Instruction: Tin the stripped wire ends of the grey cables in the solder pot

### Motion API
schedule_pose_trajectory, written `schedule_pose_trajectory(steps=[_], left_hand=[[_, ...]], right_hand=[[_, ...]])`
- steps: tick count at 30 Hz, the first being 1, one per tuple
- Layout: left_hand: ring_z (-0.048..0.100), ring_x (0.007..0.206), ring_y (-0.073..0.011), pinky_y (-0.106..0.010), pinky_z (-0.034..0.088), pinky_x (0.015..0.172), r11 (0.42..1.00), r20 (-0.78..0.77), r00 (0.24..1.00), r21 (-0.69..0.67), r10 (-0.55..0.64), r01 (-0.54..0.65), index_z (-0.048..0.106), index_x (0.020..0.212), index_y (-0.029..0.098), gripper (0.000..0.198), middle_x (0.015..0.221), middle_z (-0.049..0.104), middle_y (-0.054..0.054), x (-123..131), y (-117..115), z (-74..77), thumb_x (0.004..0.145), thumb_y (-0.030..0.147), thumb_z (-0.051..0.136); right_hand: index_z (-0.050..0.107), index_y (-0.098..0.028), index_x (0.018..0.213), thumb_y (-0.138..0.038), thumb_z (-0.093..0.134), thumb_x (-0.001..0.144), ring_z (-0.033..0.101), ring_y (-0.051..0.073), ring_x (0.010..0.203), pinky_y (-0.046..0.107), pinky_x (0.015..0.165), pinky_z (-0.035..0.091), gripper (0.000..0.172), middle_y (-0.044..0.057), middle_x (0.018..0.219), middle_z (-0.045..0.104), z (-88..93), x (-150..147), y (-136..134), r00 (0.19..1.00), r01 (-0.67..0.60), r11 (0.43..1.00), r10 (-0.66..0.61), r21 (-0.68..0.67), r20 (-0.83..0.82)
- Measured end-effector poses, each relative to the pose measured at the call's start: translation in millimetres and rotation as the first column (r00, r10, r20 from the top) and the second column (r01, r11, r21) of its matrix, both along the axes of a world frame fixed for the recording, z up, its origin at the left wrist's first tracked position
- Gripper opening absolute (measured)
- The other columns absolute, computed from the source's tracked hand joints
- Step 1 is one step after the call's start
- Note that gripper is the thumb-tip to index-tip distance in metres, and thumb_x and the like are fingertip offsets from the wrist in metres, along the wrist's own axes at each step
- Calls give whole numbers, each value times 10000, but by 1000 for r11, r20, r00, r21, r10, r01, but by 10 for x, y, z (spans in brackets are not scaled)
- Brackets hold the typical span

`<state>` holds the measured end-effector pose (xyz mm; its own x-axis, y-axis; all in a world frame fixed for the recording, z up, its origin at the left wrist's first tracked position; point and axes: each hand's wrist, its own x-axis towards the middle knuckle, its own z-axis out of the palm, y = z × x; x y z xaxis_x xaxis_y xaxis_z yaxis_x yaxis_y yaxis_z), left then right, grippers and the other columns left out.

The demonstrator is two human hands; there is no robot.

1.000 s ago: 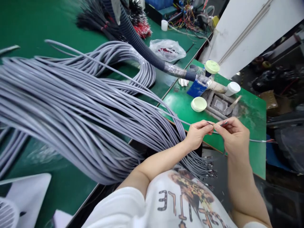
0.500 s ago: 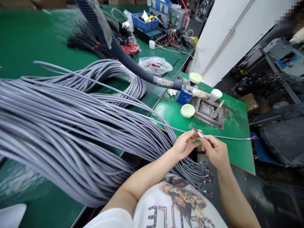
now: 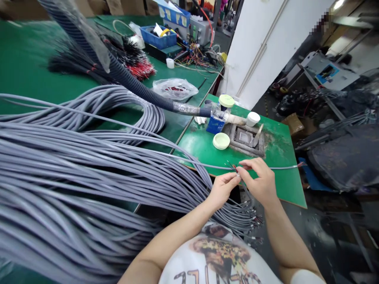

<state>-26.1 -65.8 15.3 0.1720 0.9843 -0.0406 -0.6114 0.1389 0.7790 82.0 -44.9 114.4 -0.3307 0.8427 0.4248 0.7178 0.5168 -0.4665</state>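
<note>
Over the near edge of the small green board, my left hand pinches the end of a grey cable between thumb and fingers. My right hand is closed on the thin coloured wires fanning out of that same end. The fingertips of both hands nearly meet there. Behind them another grey cable lies across the board, its bare wires at the right. A large bundle of grey cables fills the left side, with many stripped ends hanging below my hands.
A dark corrugated hose arches over the bench to a blue box. Beyond my hands are a framed metal pot, an open round tub and a white cup. Black wires, a plastic bag and blue bins stand farther back.
The view has shifted, so the bench items sit farther left. My right hand has moved from the cable's white end up to its wires, which now spread apart; my left hand has closed on the end.
</note>
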Motion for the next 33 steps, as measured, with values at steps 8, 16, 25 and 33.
schedule_pose_trajectory(steps=[8,16,25,33], left_hand=[[613,811,-195,-328,463,818,998,-148,989,55,-19,27,751,819,154,299,823,712,-53,-31,-61,-10,774,439,670],[619,808,-186,-329,470,832,999,-107,994,-16,33,-35,741,849,153,282,835,715,-50,-64,-30,-134,776,417,675],[581,785,-175,-309,453,791,985,-281,954,160,106,-63,746,812,143,278,790,670,-63,-124,-37,-117,813,397,634],[634,814,-193,-312,469,819,999,-164,986,-52,-12,4,746,851,140,298,827,728,-80,-174,-89,-184,781,419,667]], right_hand=[[540,-218,638,-237,535,807,498,153,585,286,565,409,170,-15,600,518,-45,-55,70,933,70,979,-132,-192,-335],[668,-241,892,-265,649,769,542,189,705,325,673,443,126,10,725,596,-114,34,103,988,-16,984,-12,-175,-155],[693,-210,677,-249,642,798,498,124,545,267,531,384,137,-18,588,570,-291,-160,114,928,-12,957,-98,-291,-360],[704,-208,675,-240,678,765,451,109,516,265,531,365,99,-35,534,523,-100,88,312,701,66,989,-141,-133,-699]])
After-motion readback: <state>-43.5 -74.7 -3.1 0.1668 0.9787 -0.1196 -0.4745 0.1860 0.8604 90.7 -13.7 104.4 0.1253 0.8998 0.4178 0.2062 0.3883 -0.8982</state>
